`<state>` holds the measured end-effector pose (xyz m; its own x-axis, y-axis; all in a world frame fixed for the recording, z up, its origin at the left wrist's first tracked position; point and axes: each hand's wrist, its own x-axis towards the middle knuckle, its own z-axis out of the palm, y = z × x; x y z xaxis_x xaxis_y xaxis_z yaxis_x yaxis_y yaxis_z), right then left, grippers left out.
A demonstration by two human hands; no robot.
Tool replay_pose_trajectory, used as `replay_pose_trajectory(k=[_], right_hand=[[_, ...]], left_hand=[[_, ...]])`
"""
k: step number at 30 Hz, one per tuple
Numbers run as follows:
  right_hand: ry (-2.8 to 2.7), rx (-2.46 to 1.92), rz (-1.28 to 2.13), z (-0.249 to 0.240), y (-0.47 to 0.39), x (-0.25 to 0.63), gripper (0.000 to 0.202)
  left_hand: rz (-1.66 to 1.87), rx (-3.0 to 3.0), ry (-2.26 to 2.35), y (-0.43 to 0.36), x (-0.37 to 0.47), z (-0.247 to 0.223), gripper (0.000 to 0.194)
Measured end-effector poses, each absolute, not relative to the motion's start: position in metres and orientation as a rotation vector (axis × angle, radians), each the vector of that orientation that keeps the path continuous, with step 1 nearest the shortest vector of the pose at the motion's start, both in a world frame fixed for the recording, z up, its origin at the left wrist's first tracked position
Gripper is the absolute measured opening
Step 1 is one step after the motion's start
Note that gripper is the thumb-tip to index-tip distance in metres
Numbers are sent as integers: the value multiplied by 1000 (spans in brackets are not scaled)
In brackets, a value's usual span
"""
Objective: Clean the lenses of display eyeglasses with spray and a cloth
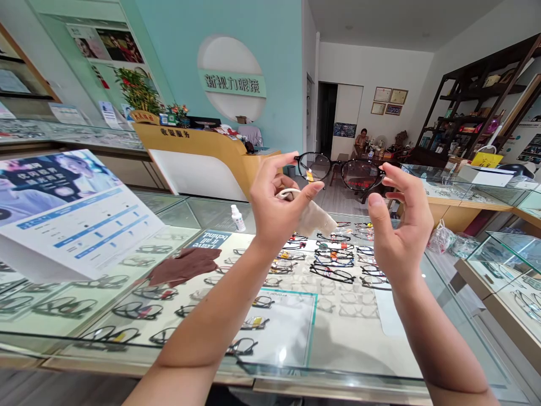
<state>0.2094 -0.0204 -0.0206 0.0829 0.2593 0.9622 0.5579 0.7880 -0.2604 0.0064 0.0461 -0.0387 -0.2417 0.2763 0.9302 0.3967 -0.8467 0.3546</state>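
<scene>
A pair of round black-rimmed glasses (pixel 337 163) is held up above the glass display case (pixel 346 349), with a small yellow-orange tag on one lens. My left hand (pixel 279 200) pinches the left end of the frame and also holds a light beige cloth (pixel 316 217), which hangs below its fingers. At the right end of the glasses, my right hand (pixel 399 220) touches the frame with its fingertips, the thumb apart below. Rows of eyeglasses (pixel 332 258) lie inside the case under both hands.
A small white bottle (pixel 237 219) and a brown cloth (pixel 183 267) rest on the case. At the left stands a printed tent card (pixel 76 214). A wooden counter (pixel 203 160) is behind, another glass case (pixel 507 270) at the right. A person (pixel 361 138) sits far back.
</scene>
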Motion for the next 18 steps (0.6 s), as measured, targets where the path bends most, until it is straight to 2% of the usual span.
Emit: replay_pose_trajectory(k=[9,18], right_hand=[[-1519,-662,-328,-22,-21,209,41],[-1540,-649,-398,-23,-18,210,46]], left_hand=[[-2250,-1892,-813,46,8,-40,60],[-2204,-1912,-844,46,6,-42,68]])
